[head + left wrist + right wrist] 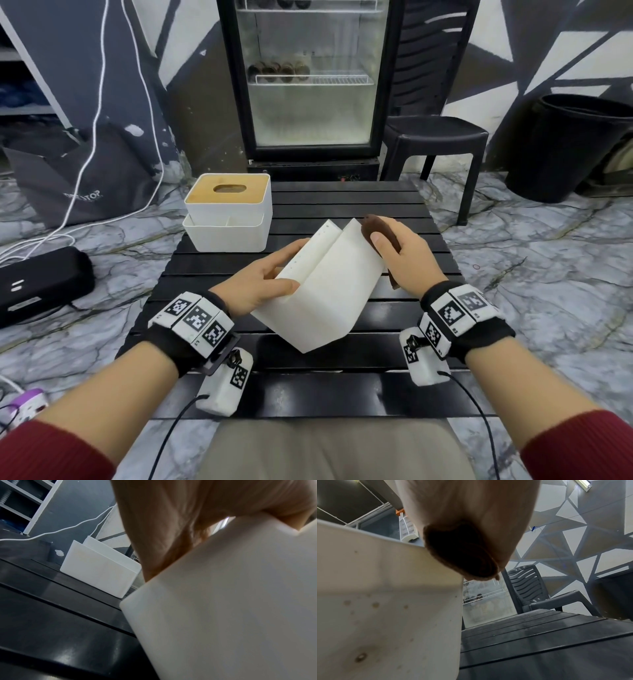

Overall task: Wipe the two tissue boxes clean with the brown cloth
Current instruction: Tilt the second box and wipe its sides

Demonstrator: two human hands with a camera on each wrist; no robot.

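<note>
Head view: the left hand (263, 277) grips the tilted white tissue box (329, 291) above the table (394, 202) — the right hand (404, 257) presses the brown cloth (373, 226) to its far edge.

Left wrist: fingers (163, 534) curl round the box.

Right wrist: the cloth is pinched against the box wall.

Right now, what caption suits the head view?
Left hand tilts a white tissue box while right hand wipes with brown cloth.

Dark red sleeves (51, 452), black wristbands (178, 342) bearing white coded tags, cabled white cameras (224, 385).
</note>
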